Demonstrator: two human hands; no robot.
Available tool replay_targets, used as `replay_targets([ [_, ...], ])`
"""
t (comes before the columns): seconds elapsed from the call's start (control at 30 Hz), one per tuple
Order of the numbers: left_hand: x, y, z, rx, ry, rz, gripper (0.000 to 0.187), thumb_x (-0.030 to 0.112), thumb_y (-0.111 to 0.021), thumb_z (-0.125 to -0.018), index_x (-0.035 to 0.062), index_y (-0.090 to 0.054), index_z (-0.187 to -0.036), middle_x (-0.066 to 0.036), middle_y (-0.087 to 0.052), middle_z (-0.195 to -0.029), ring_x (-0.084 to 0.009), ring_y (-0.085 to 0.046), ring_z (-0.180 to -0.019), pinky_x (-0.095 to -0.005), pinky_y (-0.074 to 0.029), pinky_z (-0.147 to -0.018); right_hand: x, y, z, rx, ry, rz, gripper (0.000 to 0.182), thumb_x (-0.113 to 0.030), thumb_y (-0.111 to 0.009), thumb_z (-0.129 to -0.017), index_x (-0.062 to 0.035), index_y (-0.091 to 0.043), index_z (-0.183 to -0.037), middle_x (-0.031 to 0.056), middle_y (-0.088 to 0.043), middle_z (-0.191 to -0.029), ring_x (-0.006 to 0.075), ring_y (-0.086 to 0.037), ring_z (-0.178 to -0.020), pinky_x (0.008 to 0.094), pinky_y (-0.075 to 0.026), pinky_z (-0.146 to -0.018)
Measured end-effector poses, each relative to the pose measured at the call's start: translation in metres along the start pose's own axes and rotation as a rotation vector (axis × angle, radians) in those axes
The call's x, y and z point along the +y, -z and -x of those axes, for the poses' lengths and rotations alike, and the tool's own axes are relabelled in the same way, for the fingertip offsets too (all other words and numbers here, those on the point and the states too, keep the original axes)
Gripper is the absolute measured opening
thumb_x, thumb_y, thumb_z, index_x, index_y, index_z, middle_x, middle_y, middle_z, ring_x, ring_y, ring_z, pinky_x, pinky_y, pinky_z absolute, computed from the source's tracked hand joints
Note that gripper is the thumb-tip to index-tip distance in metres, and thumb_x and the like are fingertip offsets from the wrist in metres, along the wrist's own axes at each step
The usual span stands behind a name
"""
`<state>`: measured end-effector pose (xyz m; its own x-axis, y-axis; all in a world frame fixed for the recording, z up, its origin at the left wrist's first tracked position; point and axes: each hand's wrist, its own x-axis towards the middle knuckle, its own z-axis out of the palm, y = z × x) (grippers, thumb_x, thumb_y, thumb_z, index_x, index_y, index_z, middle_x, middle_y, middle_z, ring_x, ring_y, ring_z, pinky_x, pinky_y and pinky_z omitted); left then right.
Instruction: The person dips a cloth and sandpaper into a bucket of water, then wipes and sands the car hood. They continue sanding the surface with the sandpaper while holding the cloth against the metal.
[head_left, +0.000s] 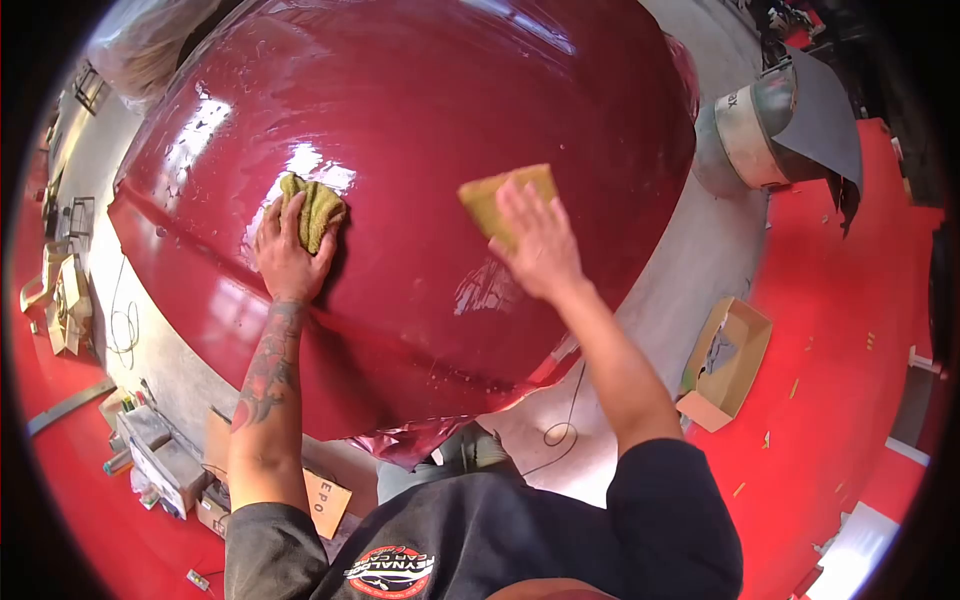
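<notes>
A large glossy dark red panel point(420, 130) fills the middle of the view, with loose wrinkled film along its near edge. On its left part, my left hand point(292, 255) has its fingers curled over a bunched olive-yellow cloth point(322, 210). Farther right, my right hand point(537, 235) lies over a flat, folded mustard-coloured cloth point(480, 198), its fingers extended across it. Both cloths are against the red surface. Water-like drops and bright reflections show on the panel.
An open cardboard box point(745, 370) sits on the floor at right. A large green drum point(735, 140) stands at upper right. Grey cases point(165, 455) and more cardboard are at lower left. A thin cable point(562, 433) lies near the panel's front edge.
</notes>
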<state>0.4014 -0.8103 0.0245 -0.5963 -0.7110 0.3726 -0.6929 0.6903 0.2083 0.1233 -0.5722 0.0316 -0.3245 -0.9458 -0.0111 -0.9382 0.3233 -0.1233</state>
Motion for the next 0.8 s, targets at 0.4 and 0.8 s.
replay_targets([
  [0.4, -0.001, 0.004, -0.003, 0.01, 0.056, -0.051, 0.066, 0.044, -0.074, -0.079, 0.0232, -0.053, -0.139, -0.011, -0.05, -0.14, -0.0307, -0.047, -0.13, -0.0491, -0.034, -0.11, -0.129, -0.008, 0.058, -0.233, 0.203, -0.092, 0.082, -0.024, -0.061, -0.087, -0.008, -0.024, -0.158, 0.0114, -0.018, -0.166, 0.035, -0.018, -0.152, 0.0571, -0.016, -0.122],
  [0.8, 0.0, 0.003, -0.005, 0.014, 0.045, -0.06, 0.064, 0.043, -0.074, -0.079, 0.0228, -0.055, -0.137, -0.01, -0.051, -0.139, -0.0306, -0.048, -0.129, -0.0486, -0.035, -0.109, 0.084, -0.012, -0.127, 0.061, -0.282, -0.013, 0.075, -0.057, -0.028, -0.104, -0.0071, -0.019, -0.159, 0.0109, -0.016, -0.166, 0.0301, -0.014, -0.154, 0.0526, -0.014, -0.123],
])
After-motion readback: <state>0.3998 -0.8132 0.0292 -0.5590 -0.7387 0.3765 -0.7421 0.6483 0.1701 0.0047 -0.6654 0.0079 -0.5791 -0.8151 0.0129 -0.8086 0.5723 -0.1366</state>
